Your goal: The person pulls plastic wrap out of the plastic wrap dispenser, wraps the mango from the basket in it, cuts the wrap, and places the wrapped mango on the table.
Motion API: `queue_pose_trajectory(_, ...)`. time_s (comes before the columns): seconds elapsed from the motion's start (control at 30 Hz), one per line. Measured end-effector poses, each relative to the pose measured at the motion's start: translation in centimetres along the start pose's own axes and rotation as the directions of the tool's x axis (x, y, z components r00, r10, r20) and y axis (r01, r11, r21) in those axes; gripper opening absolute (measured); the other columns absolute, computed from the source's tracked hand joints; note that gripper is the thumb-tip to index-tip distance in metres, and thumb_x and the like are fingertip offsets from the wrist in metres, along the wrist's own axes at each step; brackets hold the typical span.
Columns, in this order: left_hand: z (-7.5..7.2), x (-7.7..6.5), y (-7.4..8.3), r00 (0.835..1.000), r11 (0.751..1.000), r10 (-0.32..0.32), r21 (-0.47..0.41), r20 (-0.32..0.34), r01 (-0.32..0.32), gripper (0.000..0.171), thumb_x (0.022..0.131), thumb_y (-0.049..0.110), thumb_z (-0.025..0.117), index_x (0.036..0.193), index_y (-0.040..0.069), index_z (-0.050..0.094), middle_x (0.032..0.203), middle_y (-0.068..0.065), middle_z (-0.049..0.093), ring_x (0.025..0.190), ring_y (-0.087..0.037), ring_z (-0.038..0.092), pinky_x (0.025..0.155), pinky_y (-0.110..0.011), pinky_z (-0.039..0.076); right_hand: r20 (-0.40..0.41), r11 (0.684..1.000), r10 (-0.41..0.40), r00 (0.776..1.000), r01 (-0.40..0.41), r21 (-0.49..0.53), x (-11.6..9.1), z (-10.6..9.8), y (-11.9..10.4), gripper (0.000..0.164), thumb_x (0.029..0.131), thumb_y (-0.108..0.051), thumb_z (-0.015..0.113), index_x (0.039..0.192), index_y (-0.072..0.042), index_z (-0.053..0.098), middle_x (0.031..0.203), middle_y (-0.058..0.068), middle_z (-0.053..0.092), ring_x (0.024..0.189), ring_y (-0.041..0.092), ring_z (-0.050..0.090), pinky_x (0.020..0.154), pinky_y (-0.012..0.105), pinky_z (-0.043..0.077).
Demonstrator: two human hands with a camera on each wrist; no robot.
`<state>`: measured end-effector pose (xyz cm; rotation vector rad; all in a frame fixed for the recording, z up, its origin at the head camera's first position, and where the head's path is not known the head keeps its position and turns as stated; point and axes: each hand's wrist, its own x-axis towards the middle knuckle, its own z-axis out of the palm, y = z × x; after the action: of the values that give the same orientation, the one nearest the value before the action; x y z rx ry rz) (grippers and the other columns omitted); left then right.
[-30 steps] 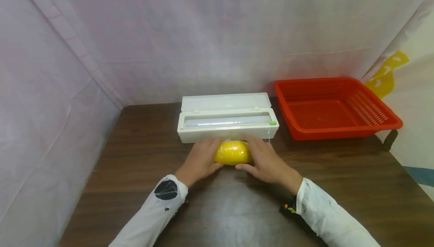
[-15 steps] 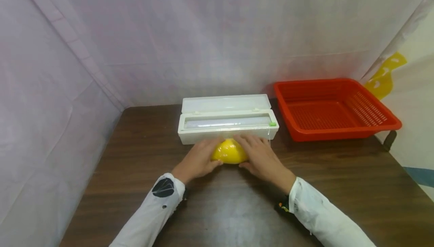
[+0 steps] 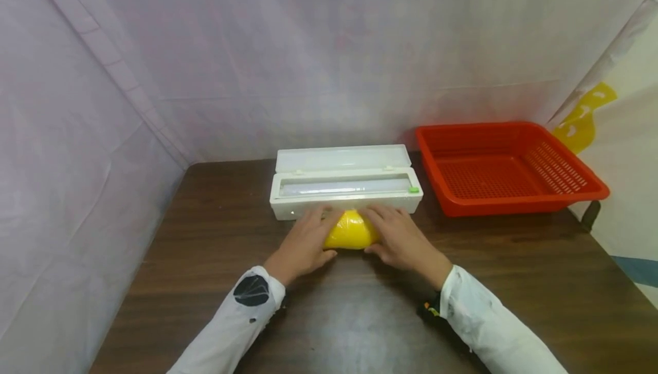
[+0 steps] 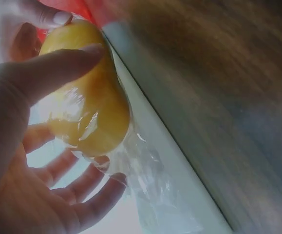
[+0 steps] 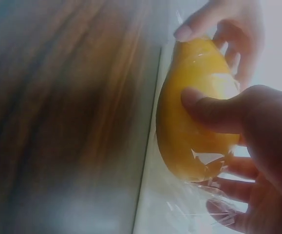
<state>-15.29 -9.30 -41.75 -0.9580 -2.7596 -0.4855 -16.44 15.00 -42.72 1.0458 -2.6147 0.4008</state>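
A smooth yellow mango (image 3: 352,231) with clear cling film (image 4: 153,180) around it lies between both hands, just in front of a white cling film dispenser (image 3: 346,205). My left hand (image 3: 304,242) grips its left end. In the left wrist view the thumb (image 4: 63,68) lies across the mango, with the fingers curled beneath it. My right hand (image 3: 403,240) grips the other end, its thumb (image 5: 214,112) pressed on the skin in the right wrist view. Loose, crinkled film trails off the mango by the fingertips in both wrist views.
The dispenser's lid (image 3: 343,159) stands open at the back, showing a film roll (image 3: 344,186) inside and a green slider (image 3: 413,189) at the right. A red plastic basket (image 3: 506,202) sits at the back right of the brown wooden table (image 3: 216,237). Sheeting hangs behind.
The mango has turned a little between the hands, and the fingers have shifted around it. The film edge seen earlier hanging at the dispenser's right end no longer shows.
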Motion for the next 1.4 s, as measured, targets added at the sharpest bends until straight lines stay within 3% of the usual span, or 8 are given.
queue_pose_trajectory(0.17, -0.1, -0.2, 0.1, 0.999, 0.998, 0.045, 0.040, -0.026, -0.044, 0.096, 0.068, 0.017, 0.089, 0.149, 0.008, 0.039, 0.138, -0.017, 0.052, 0.119, -0.032, 0.049, 0.101, -0.051, 0.047, 0.028, 1.000, -0.005, 1.000, 0.005, -0.003, 0.0, 0.0, 0.4, 0.081, 0.070, -0.031, 0.087, 0.138, -0.007, 0.051, 0.135, 0.014, 0.060, 0.118, 0.029, 0.055, 0.085, 0.052, 0.049)
queue_pose_trajectory(0.37, -0.2, -0.3, 0.0, 0.998, 0.997, 0.064, 0.040, -0.029, -0.062, 0.086, 0.070, 0.016, 0.088, 0.143, 0.005, 0.044, 0.137, -0.016, 0.057, 0.119, -0.031, 0.052, 0.101, -0.051, 0.048, 0.051, 1.000, -0.014, 0.999, 0.013, 0.020, 0.1, 0.1, 0.9, 0.081, 0.071, -0.031, 0.087, 0.140, -0.008, 0.052, 0.133, 0.012, 0.063, 0.113, 0.027, 0.058, 0.084, 0.054, 0.052)
queue_pose_trajectory(0.5, -0.2, -0.1, 0.0, 0.999, 0.997, 0.049, 0.058, 0.005, -0.049, 0.083, 0.071, 0.019, 0.087, 0.142, 0.003, 0.047, 0.138, -0.016, 0.057, 0.119, -0.032, 0.052, 0.102, -0.050, 0.047, 0.060, 0.999, -0.015, 0.998, 0.013, 0.034, 0.3, 0.1, 1.0, 0.081, 0.071, -0.029, 0.087, 0.141, -0.008, 0.052, 0.133, 0.012, 0.063, 0.112, 0.027, 0.059, 0.085, 0.055, 0.052)
queue_pose_trajectory(0.77, -0.7, 0.4, 0.7, 0.993, 0.996, -0.049, 0.085, 0.108, 0.040, 0.085, 0.071, 0.023, 0.088, 0.142, 0.002, 0.048, 0.140, -0.017, 0.055, 0.120, -0.032, 0.050, 0.102, -0.050, 0.047, 0.121, 0.999, 0.009, 0.993, -0.013, 0.034, 0.9, 0.0, 1.0, 0.082, 0.071, -0.027, 0.087, 0.142, -0.009, 0.051, 0.134, 0.011, 0.062, 0.111, 0.026, 0.060, 0.088, 0.054, 0.053)
queue_pose_trajectory(1.07, -0.4, 1.0, 1.1, 0.994, 0.981, -0.054, 0.190, 0.093, 0.035, 0.085, 0.064, 0.032, 0.091, 0.134, 0.002, 0.056, 0.122, -0.019, 0.054, 0.104, -0.032, 0.048, 0.086, -0.047, 0.053, 0.223, 0.996, 0.038, 0.974, -0.055, 0.071, 1.7, -0.6, 1.1, 0.083, 0.073, -0.025, 0.085, 0.145, -0.007, 0.048, 0.139, 0.014, 0.060, 0.116, 0.029, 0.058, 0.100, 0.055, 0.048)
queue_pose_trajectory(1.4, 0.6, 0.6, 0.9, 0.994, 0.966, -0.039, 0.260, 0.098, 0.013, 0.097, 0.065, 0.035, 0.091, 0.142, 0.003, 0.042, 0.122, -0.017, 0.054, 0.103, -0.032, 0.052, 0.085, -0.047, 0.055, 0.325, 0.990, 0.033, 0.945, -0.075, 0.117, 2.7, -1.6, 0.9, 0.077, 0.074, -0.022, 0.083, 0.142, -0.007, 0.050, 0.127, 0.010, 0.066, 0.102, 0.024, 0.060, 0.096, 0.049, 0.052)
